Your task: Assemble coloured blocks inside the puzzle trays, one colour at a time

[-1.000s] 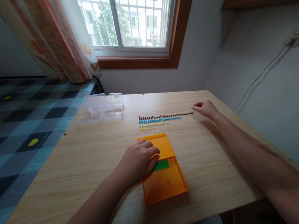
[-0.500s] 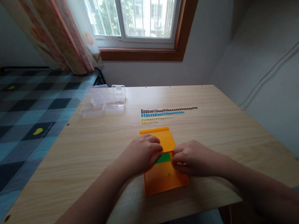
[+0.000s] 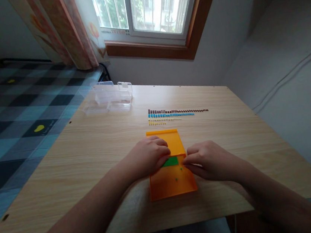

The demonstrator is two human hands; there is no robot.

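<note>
An orange plastic case (image 3: 174, 185) lies opened out near the table's front edge, its two halves joined across the middle. Inside, close to the hinge, is a flat green plate (image 3: 172, 161), partly covered by my left hand (image 3: 154, 154). The fingers of that hand are curled around the plate's left side. Two tiny green pieces rest on the near half: one green piece (image 3: 176, 179) towards the middle, another green piece (image 3: 181, 169) by my right fingertips. My right hand (image 3: 205, 160) hovers at the case's right edge, thumb and fingers pinched; anything between them is too small to make out.
Beyond the case, rows of tiny bricks line the table: dark brown bricks (image 3: 171, 111), blue bricks (image 3: 169, 115), pale bricks (image 3: 167, 119) and yellow bricks (image 3: 156, 124). A clear plastic box (image 3: 109, 101) stands open at the back left. A checked bed (image 3: 25, 105) adjoins the table's left side.
My right hand has drawn back slightly to the right, uncovering a tiny green piece in the case. My left hand keeps its place at the green plate. The view has shifted a little.
</note>
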